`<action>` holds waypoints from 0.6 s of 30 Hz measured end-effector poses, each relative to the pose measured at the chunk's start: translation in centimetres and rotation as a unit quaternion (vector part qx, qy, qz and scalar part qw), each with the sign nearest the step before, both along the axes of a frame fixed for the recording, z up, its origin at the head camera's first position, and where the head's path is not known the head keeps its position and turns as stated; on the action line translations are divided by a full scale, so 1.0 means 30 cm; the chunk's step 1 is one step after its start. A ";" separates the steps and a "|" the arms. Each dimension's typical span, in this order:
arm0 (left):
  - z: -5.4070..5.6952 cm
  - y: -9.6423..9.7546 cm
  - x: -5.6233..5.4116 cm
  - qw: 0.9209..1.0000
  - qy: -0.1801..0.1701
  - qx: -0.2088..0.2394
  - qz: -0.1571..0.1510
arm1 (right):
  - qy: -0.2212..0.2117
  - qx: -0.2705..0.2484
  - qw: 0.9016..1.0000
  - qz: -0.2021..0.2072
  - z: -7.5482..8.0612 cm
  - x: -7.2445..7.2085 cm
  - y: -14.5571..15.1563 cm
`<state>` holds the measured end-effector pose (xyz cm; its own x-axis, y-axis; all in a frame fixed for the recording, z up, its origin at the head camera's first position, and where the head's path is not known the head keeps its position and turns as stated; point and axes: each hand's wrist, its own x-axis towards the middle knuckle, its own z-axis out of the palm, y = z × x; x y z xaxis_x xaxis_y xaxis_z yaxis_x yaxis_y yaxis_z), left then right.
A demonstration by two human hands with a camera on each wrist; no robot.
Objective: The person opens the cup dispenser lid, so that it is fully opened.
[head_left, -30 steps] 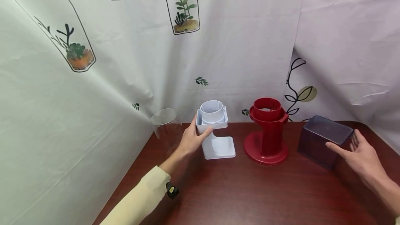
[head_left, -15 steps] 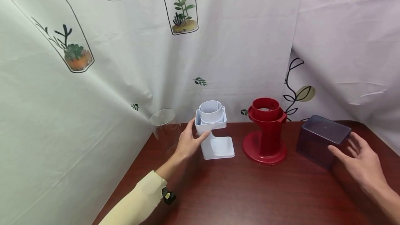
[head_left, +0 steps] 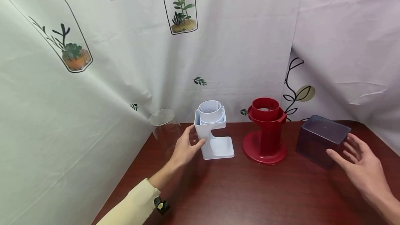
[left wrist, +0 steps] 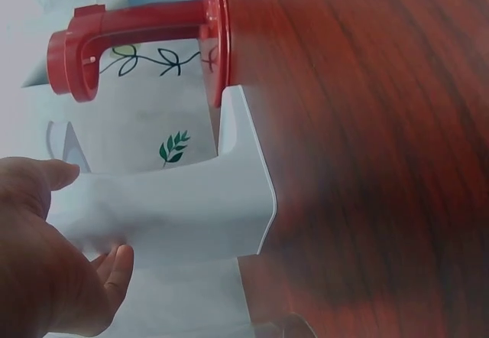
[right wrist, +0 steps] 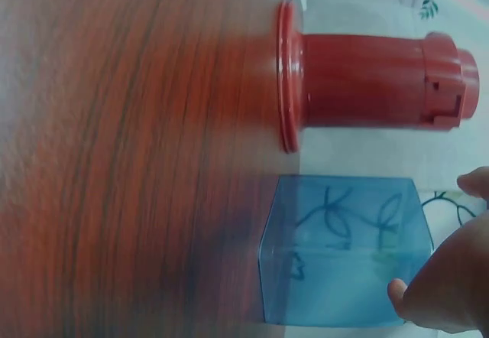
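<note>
Wood table [head_left: 250,190]; L hand [head_left: 184,147] loosely round white stand [head_left: 212,131], mid-frame; R hand [head_left: 362,167] spread, empty, beside blue box [head_left: 322,138]; grips probably need firming next.

We see a dark red-brown wooden table [head_left: 250,197]. On it a red stand [head_left: 265,131] rests on its round base. Just left of the red stand sits a white stand [head_left: 214,131]; further left, a clear glass [head_left: 165,127]. Right of the red stand lies a translucent blue box [head_left: 322,140].
</note>
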<state>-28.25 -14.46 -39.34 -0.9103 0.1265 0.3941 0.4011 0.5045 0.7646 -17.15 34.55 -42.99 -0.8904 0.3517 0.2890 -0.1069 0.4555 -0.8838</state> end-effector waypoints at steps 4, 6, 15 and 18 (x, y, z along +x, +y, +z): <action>-0.004 -0.006 0.024 1.000 0.001 -0.005 -0.003 | -0.001 0.006 1.000 0.000 -0.007 0.016 -0.016; -0.006 -0.008 0.035 1.000 0.000 -0.009 -0.003 | -0.005 0.007 1.000 0.001 -0.008 0.022 -0.022; -0.011 -0.008 0.059 1.000 -0.006 -0.017 -0.012 | -0.027 0.004 1.000 0.005 -0.012 0.039 -0.030; -0.010 -0.006 0.059 1.000 -0.009 -0.016 -0.019 | -0.032 0.007 0.999 0.004 -0.013 0.036 -0.027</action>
<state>-26.48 -14.64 -39.64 -0.9111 0.1740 0.3736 0.4078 0.5127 0.7556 -16.06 33.74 -43.38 -0.9100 0.3404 0.2366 -0.0550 0.4666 -0.8828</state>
